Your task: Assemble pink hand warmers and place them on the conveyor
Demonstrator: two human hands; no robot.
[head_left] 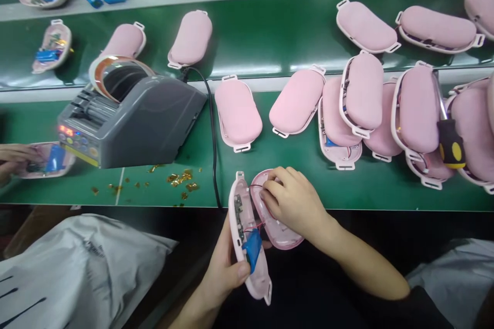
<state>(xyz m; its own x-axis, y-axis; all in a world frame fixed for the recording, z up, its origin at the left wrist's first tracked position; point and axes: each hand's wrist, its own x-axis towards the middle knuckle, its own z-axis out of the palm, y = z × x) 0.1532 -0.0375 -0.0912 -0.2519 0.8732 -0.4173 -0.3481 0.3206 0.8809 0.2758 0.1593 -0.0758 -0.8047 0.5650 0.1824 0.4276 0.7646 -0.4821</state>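
My left hand grips a pale pink shell half from its outer side, thumb near the lower end. Inside that half lie a green circuit board and a blue wrapped battery. Thin red wires run across to a second pink shell half, which is tilted open beside the first. Over this second half is my right hand, its fingers curled in at the upper inner side, close to a dark wire. What its fingertips pinch is hidden.
A grey tape dispenser with a black cable stands left on the green bench. Gold tape scraps lie before it. Several pink cases fill the right, with a screwdriver on them. Another person's hand touches an open shell at far left.
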